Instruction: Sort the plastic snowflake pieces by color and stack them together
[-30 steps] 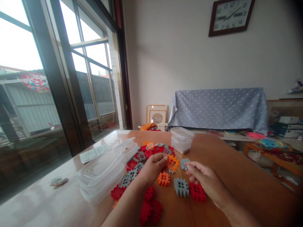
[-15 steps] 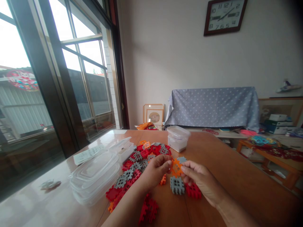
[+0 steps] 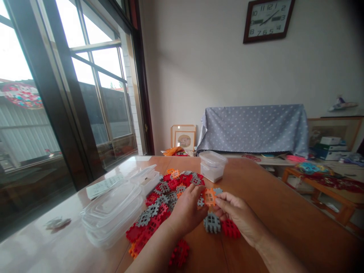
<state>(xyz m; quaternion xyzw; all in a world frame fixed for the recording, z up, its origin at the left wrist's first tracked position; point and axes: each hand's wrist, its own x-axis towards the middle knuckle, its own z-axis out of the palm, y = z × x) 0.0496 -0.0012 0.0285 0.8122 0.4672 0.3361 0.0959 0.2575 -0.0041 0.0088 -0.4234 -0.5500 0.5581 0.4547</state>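
Observation:
An orange interlocking block (image 3: 209, 198) with notched edges and a window-like opening is pinched at its right side by my right hand (image 3: 234, 212). My left hand (image 3: 187, 208) is just left of this block, thumb and fingers apart, nothing between them. Below the orange block a grey interlocking block (image 3: 212, 223) lies on the table, and a red one (image 3: 231, 228) sits beside it under my right hand. A grey piece (image 3: 218, 191) shows partly behind the orange block. The pile of red, grey and orange blocks (image 3: 163, 199) spreads behind and left of my left hand, which covers part of it.
Clear plastic lids or boxes (image 3: 112, 212) are stacked on the left of the wooden table (image 3: 270, 212). Near them are an open white container (image 3: 149, 181), a printed sheet (image 3: 104, 185) and a small plastic packet (image 3: 57, 222). A lidded clear tub (image 3: 212, 168) stands behind the blocks.
My left fingers have opened from a pinch beside the orange block. The block, held in my right hand, has turned so that its window faces me more.

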